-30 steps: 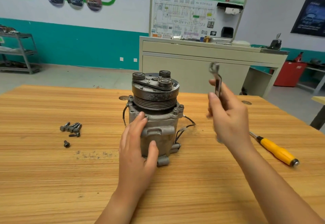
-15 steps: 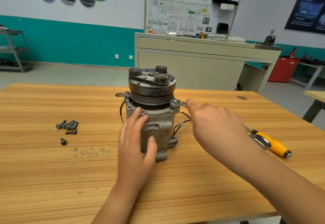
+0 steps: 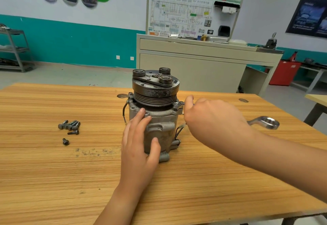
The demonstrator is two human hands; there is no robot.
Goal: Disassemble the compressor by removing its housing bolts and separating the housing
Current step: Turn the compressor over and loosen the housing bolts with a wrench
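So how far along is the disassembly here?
Done: several bolts lie loose on the table. In hand: the left hand steadies the compressor while the right hand holds a wrench at the right flange bolt. Left: that bolt, the back-left bolt, and parting the housing, which is in one piece.

Even, fairly bright light filled the room, apparently from overhead, and nothing was burnt out or lost in darkness. Shadows on the desk (image 3: 53, 180) were soft and faint: a pale one beside the left hand (image 3: 138, 147), a broader, darker one under the right forearm at the near right edge. The ring end of the wrench (image 3: 265, 122) caught a bright highlight and looked slightly smeared, as did the right hand (image 3: 212, 120). The compressor (image 3: 159, 129) and the bolts (image 3: 69, 125) were sharp. Wide-angle distortion bowed the desk's far edge and tilted the far cabinet (image 3: 194, 69) and the right-hand poster (image 3: 311, 9), whose print was unreadably soft.
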